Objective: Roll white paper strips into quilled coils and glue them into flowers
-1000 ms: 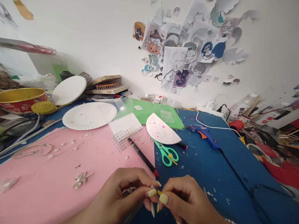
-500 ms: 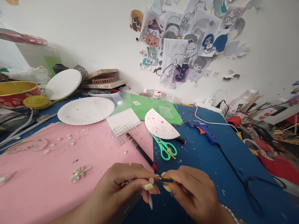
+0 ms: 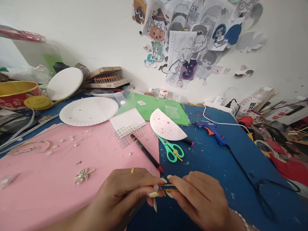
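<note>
Low in the middle of the head view, my left hand [image 3: 130,192] pinches a small whitish round piece [image 3: 156,188] between thumb and fingers. My right hand [image 3: 201,195] is closed on two thin yellow strands [image 3: 170,185], which run side by side across the gap to my left fingertips. What the strands belong to is hidden by my fingers. Just beyond my hands lie a black marker with a red tip [image 3: 146,154] and green-handled scissors [image 3: 172,150]. A half paper plate with pink marks [image 3: 166,125] partly covers the scissors.
Left, on pink paper [image 3: 48,183], lie a white twisted ornament [image 3: 83,175] and scattered beads. A white paper plate [image 3: 89,110], a rhinestone sheet [image 3: 126,133] and a green folder [image 3: 154,107] lie farther back. A blue glue gun [image 3: 213,132] trails its cord on the right.
My hands stay close together, and more of the yellow strands shows between them. The camera view has shifted slightly; the things on the table keep their places.
</note>
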Demonstrator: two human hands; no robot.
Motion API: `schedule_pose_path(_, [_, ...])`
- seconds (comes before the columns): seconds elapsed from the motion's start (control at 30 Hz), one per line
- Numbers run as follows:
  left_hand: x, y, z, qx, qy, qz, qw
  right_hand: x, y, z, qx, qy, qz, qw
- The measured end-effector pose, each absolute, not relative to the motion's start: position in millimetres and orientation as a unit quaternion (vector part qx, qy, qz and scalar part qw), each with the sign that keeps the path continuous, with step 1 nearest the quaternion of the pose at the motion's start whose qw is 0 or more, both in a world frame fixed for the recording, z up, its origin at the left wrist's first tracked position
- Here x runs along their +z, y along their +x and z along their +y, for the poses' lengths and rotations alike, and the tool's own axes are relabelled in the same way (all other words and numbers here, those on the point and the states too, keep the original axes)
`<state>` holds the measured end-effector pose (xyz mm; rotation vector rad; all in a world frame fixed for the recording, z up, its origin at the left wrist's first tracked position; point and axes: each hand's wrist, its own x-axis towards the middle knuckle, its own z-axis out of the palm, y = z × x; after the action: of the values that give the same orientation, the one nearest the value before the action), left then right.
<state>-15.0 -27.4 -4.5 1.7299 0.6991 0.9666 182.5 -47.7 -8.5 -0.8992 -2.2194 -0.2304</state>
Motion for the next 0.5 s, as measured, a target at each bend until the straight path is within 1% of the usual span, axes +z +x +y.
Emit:
schedule_pose_path(0.13, [-2.6,-18.6,-27.8,0.37,0.741,0.284,0.484,-8.4,182.9,-48.1,-0.097,-0.348,-0.864,0.35])
schedule_pose_path(0.4, [-2.2,-17.2,-24.6,0.37,0.762,0.288,0.447,-8.1,183.7,-48.2,-0.103,-0.345,-0.865,0.349])
schedule_pose_path(0.5, [-3.2,-18.1,-26.5,0.369,0.757,0.29,0.455,-7.4,184.0,-48.1,-0.118,-0.337,-0.871,0.336])
